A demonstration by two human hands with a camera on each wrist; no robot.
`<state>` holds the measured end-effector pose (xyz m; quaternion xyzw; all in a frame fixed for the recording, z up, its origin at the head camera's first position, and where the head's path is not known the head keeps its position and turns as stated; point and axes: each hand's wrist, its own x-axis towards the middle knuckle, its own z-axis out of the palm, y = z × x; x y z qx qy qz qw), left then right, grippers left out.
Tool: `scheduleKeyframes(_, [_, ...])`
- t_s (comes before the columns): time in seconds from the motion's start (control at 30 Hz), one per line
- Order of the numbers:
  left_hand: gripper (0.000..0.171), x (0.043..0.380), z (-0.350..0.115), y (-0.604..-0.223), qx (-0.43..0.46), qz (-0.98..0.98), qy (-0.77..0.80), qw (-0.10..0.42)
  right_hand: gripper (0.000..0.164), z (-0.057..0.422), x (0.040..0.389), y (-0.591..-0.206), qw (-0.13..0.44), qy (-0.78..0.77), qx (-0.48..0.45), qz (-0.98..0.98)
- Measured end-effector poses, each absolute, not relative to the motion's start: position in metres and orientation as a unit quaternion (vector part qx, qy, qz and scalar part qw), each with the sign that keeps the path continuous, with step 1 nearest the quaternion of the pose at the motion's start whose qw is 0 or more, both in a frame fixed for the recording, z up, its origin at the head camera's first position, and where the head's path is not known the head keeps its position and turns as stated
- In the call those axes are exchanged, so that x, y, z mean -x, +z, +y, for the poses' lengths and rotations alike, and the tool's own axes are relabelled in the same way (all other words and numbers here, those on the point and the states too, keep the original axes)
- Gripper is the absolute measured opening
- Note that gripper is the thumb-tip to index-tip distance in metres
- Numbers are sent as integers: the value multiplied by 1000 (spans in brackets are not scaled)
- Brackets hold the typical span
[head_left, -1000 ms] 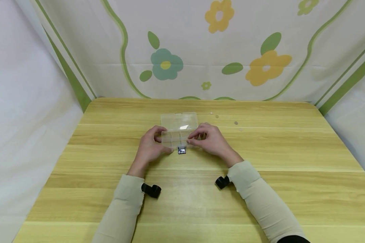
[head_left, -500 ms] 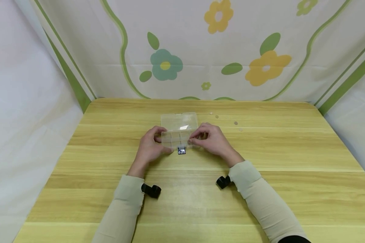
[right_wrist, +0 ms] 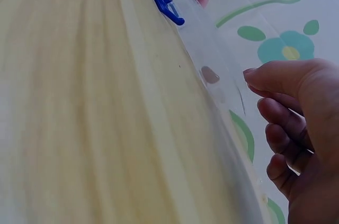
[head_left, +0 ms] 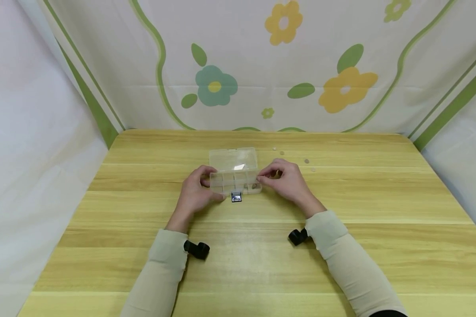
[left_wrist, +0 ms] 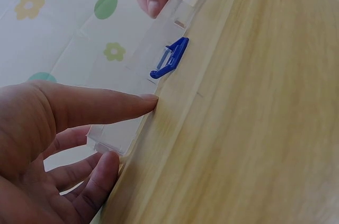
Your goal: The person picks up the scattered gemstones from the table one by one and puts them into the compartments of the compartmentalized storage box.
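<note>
A clear plastic compartment box [head_left: 229,181] sits on the table with its lid [head_left: 233,159] folded back; a blue latch [left_wrist: 170,59] sticks out at its front. My left hand [head_left: 197,190] grips the left end, thumb along the front wall and fingers behind. My right hand [head_left: 285,178] is at the right end, fingers loosely bent, thumb tip close to the wall; nothing shows between the fingertips. A small brownish flat piece [right_wrist: 210,74] shows through the wall in the right part of the box. In the head view, small dark pieces [head_left: 254,186] lie in the right compartments.
Several small round pieces [head_left: 306,161] lie scattered on the wooden table [head_left: 238,259] behind and right of the box. A white cloth [head_left: 254,66] with printed flowers hangs behind the table's far edge. Black wrist cameras [head_left: 197,249] are on both sleeves.
My right hand has moved right, from over the right compartments to the box's right end, uncovering small dark pieces inside. The left hand keeps its grip on the box.
</note>
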<state>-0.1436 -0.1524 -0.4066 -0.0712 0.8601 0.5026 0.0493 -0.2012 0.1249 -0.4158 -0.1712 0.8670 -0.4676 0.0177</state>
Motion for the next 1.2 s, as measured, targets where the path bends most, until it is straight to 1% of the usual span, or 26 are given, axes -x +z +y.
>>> scheduleKeyframes(0.4, [75,144,-152,-408,70,863,499,46,6,153,205,-417,-8,-445,154,882])
scheduleKeyframes(0.57, [75,144,-153,-408,70,864,497,45,6,162,206,-416,-6,-441,147,885])
scheduleKeyframes(0.77, [76,143,-153,-408,69,865,495,45,11,174,207,-418,11,-439,130,889])
scheduleKeyframes(0.97, [76,144,-153,-408,66,865,496,44,28,184,208,-421,49,-447,115,886])
scheduleKeyframes(1.03, [76,143,-153,-408,67,865,496,44,32,187,208,-421,60,-446,114,886])
scheduleKeyframes(1.2, [77,144,-153,-408,64,867,492,41,31,192,208,-417,80,-453,113,881])
